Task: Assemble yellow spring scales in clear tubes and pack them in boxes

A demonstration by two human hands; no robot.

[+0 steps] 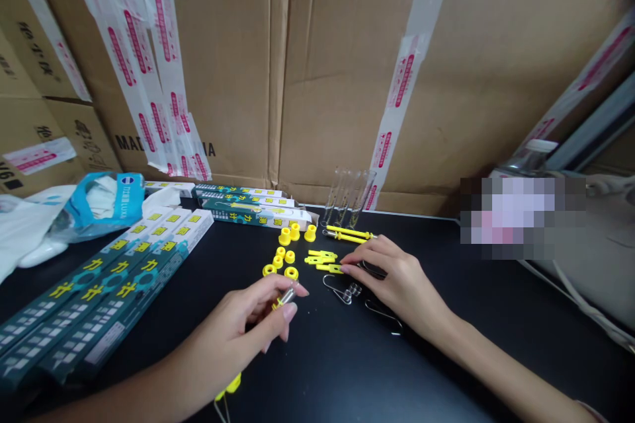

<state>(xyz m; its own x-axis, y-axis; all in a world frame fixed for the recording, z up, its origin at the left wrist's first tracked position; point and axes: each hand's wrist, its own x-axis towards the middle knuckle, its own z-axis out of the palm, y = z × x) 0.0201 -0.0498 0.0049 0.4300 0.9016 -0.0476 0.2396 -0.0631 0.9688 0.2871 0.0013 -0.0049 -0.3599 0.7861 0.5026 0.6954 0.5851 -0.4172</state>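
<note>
- Two hands over the black worktop [342, 370]; nearest the camera, a yellow part with a wire loop [229, 386] lies just beside the left arm [153, 373]
- Left hand [238, 327]: thumb and fingers pinch a silver-and-yellow part [286, 296], raised above the surface; its long axis slants away and to the right, with the yellow section toward the palm
- Right of this hand: wire hooks [341, 292] and small coiled springs [354, 289], lying near the right hand [391, 271]
- Governing relation: the nearest yellow strip [328, 269] of three lies flat, ahead and to the right of the left fingers, with its long axis running left to right; the right hand is nearer
- Right fingers: thumb and index tips drawn close together at the right end of that strip; whether they grip it cannot be told
- Eight yellow collars [284, 238] stand or lie beyond the left hand
- Farther out: two yellow rods [351, 234], then upright clear tubes [340, 198] in front of the cardboard [342, 79]
</note>
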